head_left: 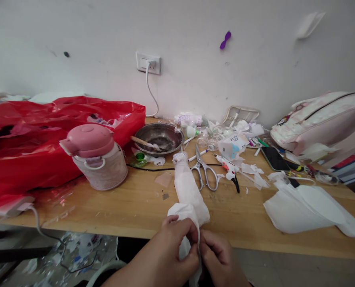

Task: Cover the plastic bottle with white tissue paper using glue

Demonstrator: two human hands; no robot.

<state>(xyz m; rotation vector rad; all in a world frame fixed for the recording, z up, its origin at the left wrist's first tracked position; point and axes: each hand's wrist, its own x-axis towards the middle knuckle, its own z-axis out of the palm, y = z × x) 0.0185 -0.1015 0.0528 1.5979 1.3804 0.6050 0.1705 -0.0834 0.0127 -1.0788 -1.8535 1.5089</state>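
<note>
At the table's front edge, my left hand and my right hand are close together, fingers closed on a thin white sheet that looks like paper or cloth. Its edge runs upright between my fingertips, and its lower part hangs below the table edge. Just beyond lies a bottle-shaped thing wrapped in white, its narrow end pointing to the wall; what is inside is hidden. Grey-handled scissors lie right of it, with a white and orange glue gun further right.
A pink-lidded flask and red plastic bags stand left. Behind is a metal bowl with a wooden-handled tool. A phone, white sheets and a pink backpack are right. Scraps litter the floor.
</note>
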